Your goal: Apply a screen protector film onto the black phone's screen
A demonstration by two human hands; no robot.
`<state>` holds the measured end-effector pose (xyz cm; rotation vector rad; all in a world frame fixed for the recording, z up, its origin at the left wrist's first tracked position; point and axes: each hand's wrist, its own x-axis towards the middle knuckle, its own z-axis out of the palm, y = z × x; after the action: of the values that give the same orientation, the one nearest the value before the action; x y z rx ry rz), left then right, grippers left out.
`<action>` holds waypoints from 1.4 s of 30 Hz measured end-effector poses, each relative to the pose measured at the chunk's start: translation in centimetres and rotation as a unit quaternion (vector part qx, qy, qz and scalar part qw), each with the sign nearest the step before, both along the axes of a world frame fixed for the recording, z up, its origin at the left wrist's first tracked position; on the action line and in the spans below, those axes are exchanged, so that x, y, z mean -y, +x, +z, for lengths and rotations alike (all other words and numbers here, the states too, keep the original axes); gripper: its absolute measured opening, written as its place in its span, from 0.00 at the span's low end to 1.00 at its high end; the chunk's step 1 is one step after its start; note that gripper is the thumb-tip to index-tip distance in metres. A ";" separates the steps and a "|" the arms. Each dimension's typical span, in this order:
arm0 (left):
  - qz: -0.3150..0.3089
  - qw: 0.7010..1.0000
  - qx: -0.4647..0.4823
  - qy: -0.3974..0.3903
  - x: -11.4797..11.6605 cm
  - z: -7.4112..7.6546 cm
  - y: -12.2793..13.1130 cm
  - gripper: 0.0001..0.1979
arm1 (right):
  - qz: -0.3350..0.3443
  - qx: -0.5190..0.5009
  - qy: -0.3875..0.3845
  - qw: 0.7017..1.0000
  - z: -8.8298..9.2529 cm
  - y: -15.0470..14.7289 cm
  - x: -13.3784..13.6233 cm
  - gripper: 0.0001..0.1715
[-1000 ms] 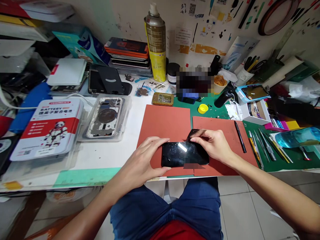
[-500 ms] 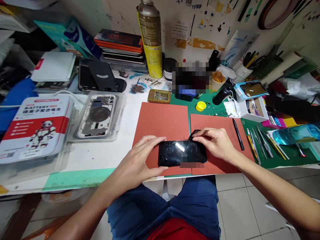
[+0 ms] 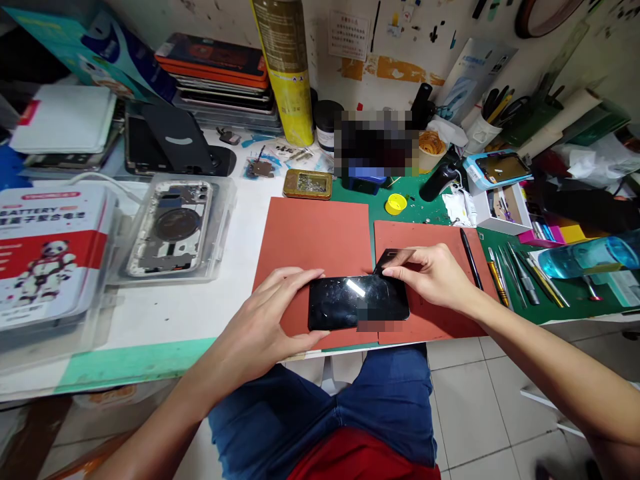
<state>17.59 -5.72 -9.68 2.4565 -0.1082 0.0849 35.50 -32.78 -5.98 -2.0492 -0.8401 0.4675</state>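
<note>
A black smartphone (image 3: 337, 303) lies screen up, lengthwise across two reddish-brown mats, with a bright reflection on its glass. My left hand (image 3: 273, 313) holds its left end, fingers at the far corner and thumb at the near one. Between the thumb and fingers of my right hand (image 3: 437, 277) is a thin dark flat piece (image 3: 386, 259), pinched and tilted up. Its lower tip meets the phone's far long edge; whether it goes into the seam I cannot tell.
A black pen (image 3: 471, 259) and several tweezers and picks (image 3: 523, 283) lie to the right. Further back are a yellow cap (image 3: 396, 204), a small metal tin (image 3: 307, 185) and a spray can (image 3: 287, 80). An opened phone housing (image 3: 173, 227) sits in a clear case at left.
The view has turned slightly, so the bench has shifted left in it. More of the thin dark piece shows above the phone's edge. My left hand keeps its hold.
</note>
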 end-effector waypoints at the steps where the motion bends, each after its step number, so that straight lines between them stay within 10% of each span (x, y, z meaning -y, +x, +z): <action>1: 0.001 1.000 0.003 0.002 0.0 0.0 0.0 0.37 | -0.007 -0.018 -0.008 1.000 0.1 0.2 -0.1 0.06; 42: -0.005 1.000 0.012 0.017 -0.2 -0.1 0.2 0.35 | -0.074 -0.130 0.000 0.989 -0.3 0.7 -0.7 0.05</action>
<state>17.75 -5.51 -9.74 2.4887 -0.1321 0.1091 36.24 -32.05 -6.30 -1.9807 -0.5277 0.6336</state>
